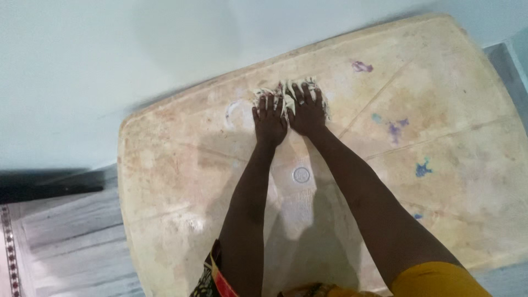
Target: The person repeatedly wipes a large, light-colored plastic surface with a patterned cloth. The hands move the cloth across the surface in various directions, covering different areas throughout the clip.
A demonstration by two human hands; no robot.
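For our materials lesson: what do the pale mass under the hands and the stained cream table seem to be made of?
Pale sticky mass: probably soft dough; it strings and clings between the fingers of the left hand and right hand.
Stained cream table: likely moulded plastic, matt and worn, with a rounded rim.

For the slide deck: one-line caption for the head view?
Left hand and right hand press side by side into pale dough on a stained cream plastic table.

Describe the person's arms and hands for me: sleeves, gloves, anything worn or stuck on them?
Both forearms are bare, no gloves. The left hand and right hand have pale dough smeared over the fingers. Mustard-yellow cloth shows by the right upper arm, patterned fabric by the left.
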